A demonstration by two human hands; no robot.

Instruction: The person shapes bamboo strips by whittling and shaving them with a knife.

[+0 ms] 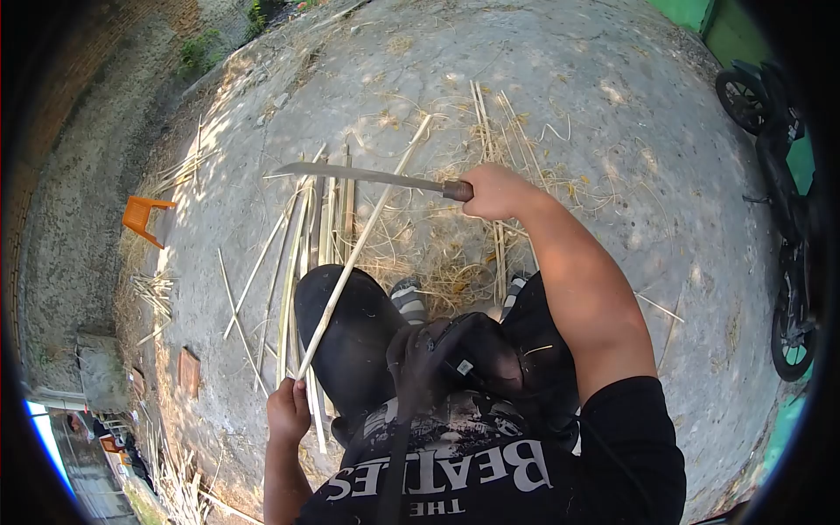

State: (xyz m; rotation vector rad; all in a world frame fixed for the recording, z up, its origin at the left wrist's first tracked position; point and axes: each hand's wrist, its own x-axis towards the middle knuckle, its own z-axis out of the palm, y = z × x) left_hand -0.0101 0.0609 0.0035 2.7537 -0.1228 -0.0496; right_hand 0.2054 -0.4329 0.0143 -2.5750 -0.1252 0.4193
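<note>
My right hand (499,191) is closed round the handle of a machete (367,175), its long blade reaching out to the left. Low on the left, my left hand (289,409) grips the lower end of a long pale bamboo strip (363,236). That strip slants up across my left thigh, its far end above the blade. The blade crosses over the strip in the view; whether they touch I cannot tell. Beside my left leg lies a bundle of bamboo strips (306,227) on the ground.
Curly shavings (437,262) litter the concrete between my feet. More strips (481,122) lie ahead. An orange plastic stool (144,219) and a brick (188,372) are on the left. A motorcycle (783,210) stands at the right, and another strip pile (179,490) lies lower left.
</note>
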